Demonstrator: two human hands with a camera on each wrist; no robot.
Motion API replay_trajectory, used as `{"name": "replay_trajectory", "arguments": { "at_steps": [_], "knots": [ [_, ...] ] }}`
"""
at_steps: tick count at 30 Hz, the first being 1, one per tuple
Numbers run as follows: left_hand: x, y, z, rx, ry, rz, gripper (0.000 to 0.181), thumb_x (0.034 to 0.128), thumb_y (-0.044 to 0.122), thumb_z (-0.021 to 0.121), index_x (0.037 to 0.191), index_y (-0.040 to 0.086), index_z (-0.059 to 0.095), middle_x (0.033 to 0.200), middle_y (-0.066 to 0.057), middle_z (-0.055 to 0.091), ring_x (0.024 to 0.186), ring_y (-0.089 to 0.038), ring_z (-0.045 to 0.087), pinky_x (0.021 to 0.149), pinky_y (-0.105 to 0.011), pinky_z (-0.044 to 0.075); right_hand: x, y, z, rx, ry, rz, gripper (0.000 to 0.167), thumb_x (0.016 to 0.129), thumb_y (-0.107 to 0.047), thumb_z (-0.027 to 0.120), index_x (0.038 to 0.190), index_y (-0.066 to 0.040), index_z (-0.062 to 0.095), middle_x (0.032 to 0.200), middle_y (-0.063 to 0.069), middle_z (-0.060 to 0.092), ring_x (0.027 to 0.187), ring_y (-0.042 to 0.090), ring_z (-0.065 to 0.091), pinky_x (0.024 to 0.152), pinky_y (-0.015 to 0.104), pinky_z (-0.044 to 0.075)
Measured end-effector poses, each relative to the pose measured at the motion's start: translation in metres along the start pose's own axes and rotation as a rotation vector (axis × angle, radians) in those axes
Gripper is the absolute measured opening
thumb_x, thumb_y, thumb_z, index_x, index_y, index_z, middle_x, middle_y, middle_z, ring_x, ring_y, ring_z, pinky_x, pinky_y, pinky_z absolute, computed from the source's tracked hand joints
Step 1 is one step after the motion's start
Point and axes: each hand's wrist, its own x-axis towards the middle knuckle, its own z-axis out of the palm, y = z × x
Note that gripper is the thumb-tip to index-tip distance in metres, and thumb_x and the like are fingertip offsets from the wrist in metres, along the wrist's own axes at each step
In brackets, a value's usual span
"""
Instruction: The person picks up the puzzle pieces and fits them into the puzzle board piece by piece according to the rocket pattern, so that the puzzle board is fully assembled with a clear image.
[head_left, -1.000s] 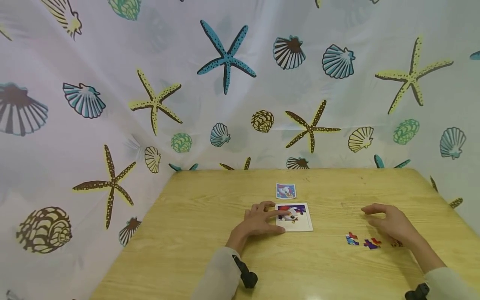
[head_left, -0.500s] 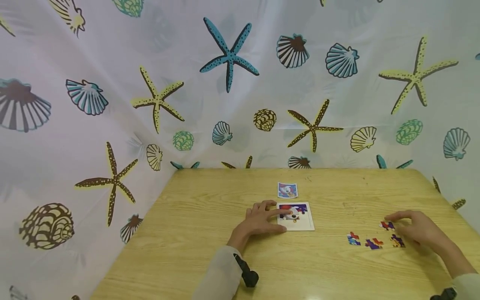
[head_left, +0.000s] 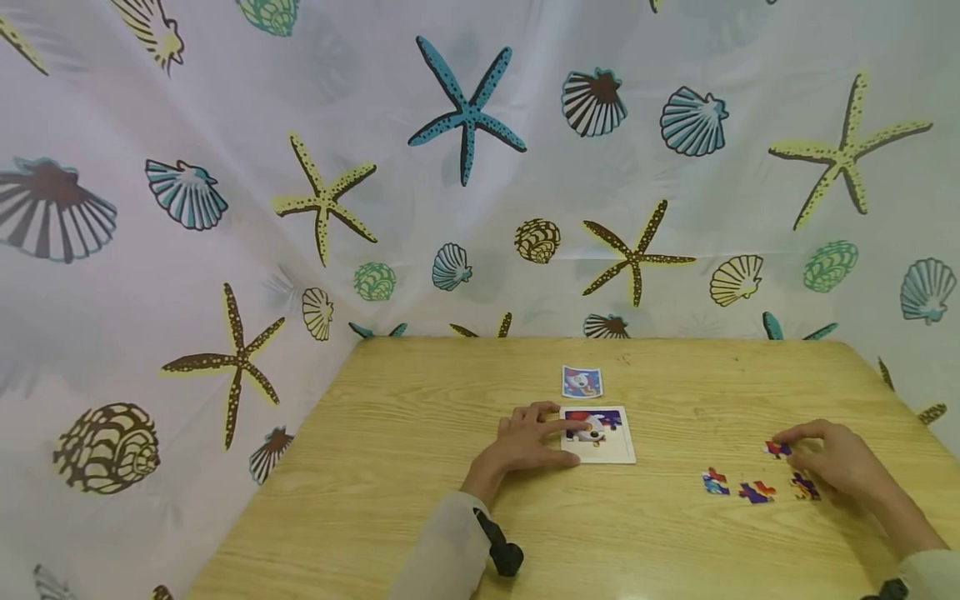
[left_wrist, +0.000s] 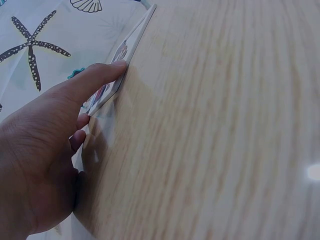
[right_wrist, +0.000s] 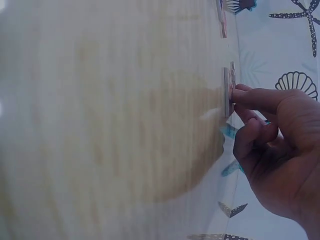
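Observation:
My left hand [head_left: 521,442] rests at the left side of a white puzzle tray [head_left: 618,446]. Its index finger lies straight across the partly filled picture, and the thumb touches the lower edge. The left wrist view also has this hand [left_wrist: 45,135] against the tray's rim. On the right, the thumb and index finger of my right hand [head_left: 840,458] pinch a red-and-purple jigsaw piece [head_left: 777,450] at table level. Close beside that thumb lies a purple-and-yellow piece [head_left: 804,487], partly covered. In the right wrist view, the fingertips of the right hand [right_wrist: 285,135] meet at thin piece edges.
A blue-and-red piece [head_left: 716,482] and a purple-and-orange piece [head_left: 757,492] lie left of the right hand. Behind the tray sits a small picture card [head_left: 582,382]. A shell-patterned curtain [head_left: 480,208] hangs along the wooden table's [head_left: 420,392] far edge.
The right hand has moved to the right and come down at the loose pieces; over the last half second it stays there. The left hand keeps its place on the tray. The view shifts slightly.

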Motion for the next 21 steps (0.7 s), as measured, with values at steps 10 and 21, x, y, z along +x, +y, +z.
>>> {"name": "replay_trajectory", "arguments": {
  "at_steps": [10, 21],
  "knots": [
    [0.006, -0.004, 0.005, -0.001, -0.006, -0.005, 0.062, 0.0927, 0.062, 0.068, 0.151, 0.052, 0.049, 0.166, 0.000, 0.028, 0.143, -0.033, 0.028, 0.109, -0.057, 0.023, 0.003, 0.002, 0.004, -0.015, 0.029, 0.010, 0.027, 0.097, -0.005, 0.067, 0.123, 0.002, 0.071, 0.067, 0.006, 0.067, 0.040, 0.012, 0.041, 0.041, 0.030, 0.040],
    [0.002, 0.000, 0.002, -0.010, 0.006, -0.003, 0.062, 0.0927, 0.061, 0.069, 0.151, 0.050, 0.051, 0.164, -0.002, 0.031, 0.143, -0.034, 0.030, 0.108, -0.056, 0.025, 0.010, -0.018, 0.014, -0.064, 0.121, -0.066, 0.024, 0.094, -0.012, 0.070, 0.115, -0.001, 0.076, 0.123, 0.035, 0.066, 0.044, 0.008, 0.032, 0.045, 0.030, 0.037]
  ]
}}
